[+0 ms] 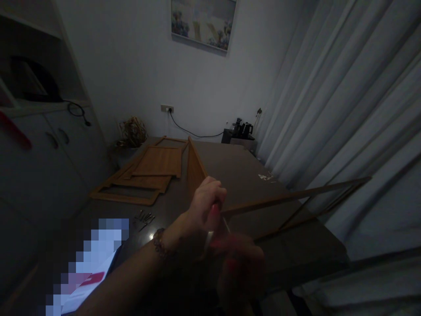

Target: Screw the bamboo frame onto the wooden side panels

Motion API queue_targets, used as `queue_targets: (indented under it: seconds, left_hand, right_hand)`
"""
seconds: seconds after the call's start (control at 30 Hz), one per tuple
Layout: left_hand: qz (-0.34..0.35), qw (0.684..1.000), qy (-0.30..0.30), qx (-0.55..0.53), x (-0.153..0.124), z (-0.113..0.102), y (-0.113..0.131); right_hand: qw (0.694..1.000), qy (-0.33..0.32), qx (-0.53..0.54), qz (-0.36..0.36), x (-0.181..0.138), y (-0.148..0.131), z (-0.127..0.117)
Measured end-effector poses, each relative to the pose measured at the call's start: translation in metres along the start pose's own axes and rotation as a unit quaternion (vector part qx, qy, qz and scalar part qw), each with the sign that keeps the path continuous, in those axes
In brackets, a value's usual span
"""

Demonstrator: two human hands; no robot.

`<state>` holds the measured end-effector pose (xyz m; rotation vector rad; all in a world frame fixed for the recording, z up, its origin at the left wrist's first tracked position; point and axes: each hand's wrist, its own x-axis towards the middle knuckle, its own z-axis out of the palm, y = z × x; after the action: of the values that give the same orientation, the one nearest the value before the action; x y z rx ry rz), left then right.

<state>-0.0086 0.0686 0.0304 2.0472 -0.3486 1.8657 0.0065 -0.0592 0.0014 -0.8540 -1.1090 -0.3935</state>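
Note:
My left hand [210,199], with a beaded bracelet on its wrist, is closed around the near corner where an upright wooden panel [196,169] meets a long wooden frame [263,202]. The panel stands on edge and runs toward the wall; the frame extends right, past the table's edge. Just below, my right hand [241,263] is dark and blurred by motion, its fingers curled in. A thin light metal rod [226,224] projects from it toward the corner; its exact kind is unclear. The fingers hide the joint itself.
Several wooden panels and frames [156,161] lie stacked on the grey table [223,158] at left. Several small metal screws or bolts [144,218] lie nearer. A bright pixelated screen or sheet [95,259] is at lower left. Curtains [329,109] hang at right.

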Motion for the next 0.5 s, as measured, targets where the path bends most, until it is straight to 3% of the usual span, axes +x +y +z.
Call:
queue_targets:
  seconds: [0.17,0.23,0.4,0.5]
  left_hand:
    - [-0.006,1.0,0.005,-0.013,-0.004,0.001,-0.002]
    - [-0.009,1.0,0.013,-0.015,-0.004,0.002,-0.002]
    - [-0.005,1.0,0.018,-0.004,-0.004,0.002,-0.001]
    - [-0.004,1.0,0.014,0.004,-0.004,0.002,-0.001]
  right_hand:
    - [0.992,-0.004,-0.105,-0.077,0.004,0.0,-0.008]
    - [0.991,-0.026,-0.107,-0.075,0.005,0.002,-0.012]
    - [0.997,-0.033,0.02,0.064,0.002,0.006,-0.01]
    - [0.978,-0.041,0.129,0.16,-0.001,0.005,-0.002]
